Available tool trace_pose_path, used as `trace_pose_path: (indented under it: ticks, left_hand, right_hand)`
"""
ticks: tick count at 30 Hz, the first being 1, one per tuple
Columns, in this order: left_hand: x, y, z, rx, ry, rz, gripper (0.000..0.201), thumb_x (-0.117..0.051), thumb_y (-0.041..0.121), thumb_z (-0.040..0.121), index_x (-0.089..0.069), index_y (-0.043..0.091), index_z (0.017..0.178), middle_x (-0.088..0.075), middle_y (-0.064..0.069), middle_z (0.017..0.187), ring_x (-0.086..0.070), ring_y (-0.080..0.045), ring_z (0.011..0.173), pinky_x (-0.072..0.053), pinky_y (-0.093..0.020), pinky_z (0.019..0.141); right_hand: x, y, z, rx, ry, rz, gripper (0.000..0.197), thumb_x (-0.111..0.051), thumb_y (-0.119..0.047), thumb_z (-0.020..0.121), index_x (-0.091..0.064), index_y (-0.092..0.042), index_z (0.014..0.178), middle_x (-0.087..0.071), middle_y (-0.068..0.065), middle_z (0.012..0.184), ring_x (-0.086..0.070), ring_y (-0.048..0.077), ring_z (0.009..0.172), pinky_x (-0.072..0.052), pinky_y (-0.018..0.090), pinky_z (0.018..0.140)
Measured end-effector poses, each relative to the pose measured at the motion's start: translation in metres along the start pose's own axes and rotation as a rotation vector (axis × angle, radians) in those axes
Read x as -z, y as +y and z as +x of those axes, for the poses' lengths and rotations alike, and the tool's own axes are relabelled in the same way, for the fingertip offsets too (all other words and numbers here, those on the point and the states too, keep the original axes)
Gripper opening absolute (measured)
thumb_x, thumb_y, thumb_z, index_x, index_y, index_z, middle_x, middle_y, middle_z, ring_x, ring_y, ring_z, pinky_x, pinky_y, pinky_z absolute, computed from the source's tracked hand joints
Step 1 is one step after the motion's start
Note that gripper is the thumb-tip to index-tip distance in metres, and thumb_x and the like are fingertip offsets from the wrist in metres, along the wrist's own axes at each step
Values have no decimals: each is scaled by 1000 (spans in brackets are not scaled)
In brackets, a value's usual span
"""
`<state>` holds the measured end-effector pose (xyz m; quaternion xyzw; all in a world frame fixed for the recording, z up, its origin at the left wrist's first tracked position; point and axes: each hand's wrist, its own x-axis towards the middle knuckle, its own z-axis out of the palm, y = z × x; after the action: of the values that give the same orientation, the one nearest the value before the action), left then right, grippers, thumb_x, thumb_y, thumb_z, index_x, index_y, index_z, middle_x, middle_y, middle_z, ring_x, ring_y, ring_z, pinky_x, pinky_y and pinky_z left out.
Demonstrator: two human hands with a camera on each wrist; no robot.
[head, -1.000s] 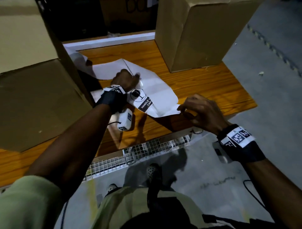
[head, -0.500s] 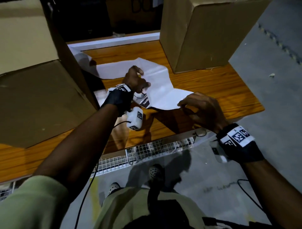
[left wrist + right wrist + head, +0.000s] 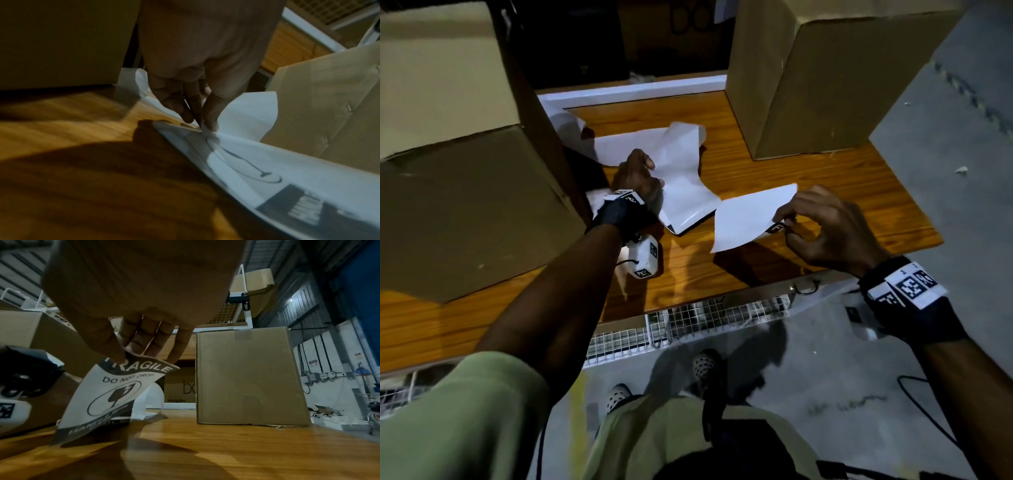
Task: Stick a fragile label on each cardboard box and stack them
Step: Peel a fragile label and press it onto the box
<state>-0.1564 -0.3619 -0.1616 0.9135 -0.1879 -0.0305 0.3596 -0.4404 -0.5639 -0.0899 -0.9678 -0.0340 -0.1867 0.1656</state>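
My right hand [image 3: 796, 219] pinches the top edge of a white fragile label [image 3: 748, 219], lifted clear of the wooden table [image 3: 791, 178]. The right wrist view shows its printed face, the fragile label [image 3: 111, 395], hanging from my thumb and fingers [image 3: 115, 352]. My left hand [image 3: 643, 174] pinches the white backing sheet [image 3: 681, 178] against the table; in the left wrist view the fingertips [image 3: 207, 121] hold the backing sheet [image 3: 257, 162], which carries another printed label. A tall cardboard box [image 3: 822, 75] stands at the back right. A large cardboard box [image 3: 458, 192] lies at the left.
More cardboard boxes [image 3: 180, 386] stand behind the table. A wire mesh rack [image 3: 688, 318] runs under the table's front edge. Grey concrete floor [image 3: 945, 171] lies to the right, and my feet [image 3: 702, 363] stand below the front edge.
My right hand has peeled the label off the sheet and drawn it to the right. My left hand shifted further back on the backing sheet, which has curled up.
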Motion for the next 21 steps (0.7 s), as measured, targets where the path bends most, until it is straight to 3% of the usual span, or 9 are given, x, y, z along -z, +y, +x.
trace_pose_path:
  ticks: [1, 4, 7, 8, 10, 11, 13, 16, 21]
  left_hand:
    - [1, 1, 0, 14, -42, 29, 36, -78, 23, 73, -52, 18, 98, -66, -8, 91, -64, -27, 82, -45, -28, 63]
    - [5, 2, 2, 8, -87, 49, 42, -81, 29, 72, -55, 13, 102, -67, -13, 97, -63, -32, 87, -44, -33, 67]
    - [8, 10, -1, 3, -61, 61, 52, -75, 47, 71, -59, 13, 108, -60, -19, 117, -59, -37, 109, -47, -34, 87]
    - [11, 18, -4, -3, -38, 44, 53, -71, 54, 73, -60, 17, 109, -59, -19, 119, -60, -35, 111, -48, -35, 93]
    - [24, 38, -14, -98, -17, -92, 49, -68, 60, 78, -63, 20, 106, -65, -7, 112, -67, -11, 96, -53, -28, 85]
    - [32, 51, -24, -174, -44, -195, 41, -69, 53, 84, -67, 16, 102, -67, 0, 107, -65, 0, 87, -54, -22, 78]
    - [48, 75, -49, -322, -169, -350, 25, -70, 38, 90, -73, 14, 93, -71, 6, 98, -63, 7, 77, -55, -28, 74]
    - [66, 94, -74, -406, -301, -400, 21, -69, 36, 90, -77, 16, 91, -74, 9, 92, -65, 2, 79, -49, -31, 70]
    - [85, 100, -86, -370, -305, -337, 8, -77, 22, 85, -77, 16, 89, -75, 2, 92, -69, -11, 85, -53, -28, 78]
  right_hand:
    - [2, -1, 1, 2, -1, 7, 27, -65, -6, 76, -70, -18, 100, -64, -6, 89, -55, 21, 88, -49, 41, 55]
    - [12, -8, 8, -7, 22, 70, 24, -62, -6, 79, -69, -17, 98, -62, -5, 87, -55, 21, 88, -49, 43, 63]
    - [22, -14, 25, -71, 54, 193, 22, -59, -12, 82, -68, -14, 102, -65, 1, 90, -61, 21, 92, -52, 45, 75]
    - [25, -15, 31, -88, 51, 248, 24, -61, -11, 82, -67, -13, 105, -65, 3, 91, -63, 20, 93, -53, 45, 79]
    - [31, -16, 46, -122, 0, 348, 30, -66, -4, 84, -64, -10, 114, -64, 4, 92, -64, 18, 91, -55, 45, 85]
    - [34, -17, 54, -144, -41, 393, 36, -68, -1, 85, -62, -10, 119, -63, 4, 93, -63, 17, 90, -55, 43, 86]
    - [40, -19, 69, -176, -109, 458, 45, -67, 3, 85, -57, -12, 127, -60, 2, 96, -59, 16, 88, -55, 37, 85]
    - [45, -24, 89, -188, -128, 517, 51, -66, 4, 86, -53, -13, 133, -59, -1, 95, -56, 21, 85, -52, 38, 80]
    - [46, -32, 112, -150, -134, 600, 58, -66, 7, 84, -51, -17, 135, -61, 1, 94, -58, 22, 80, -55, 43, 75]
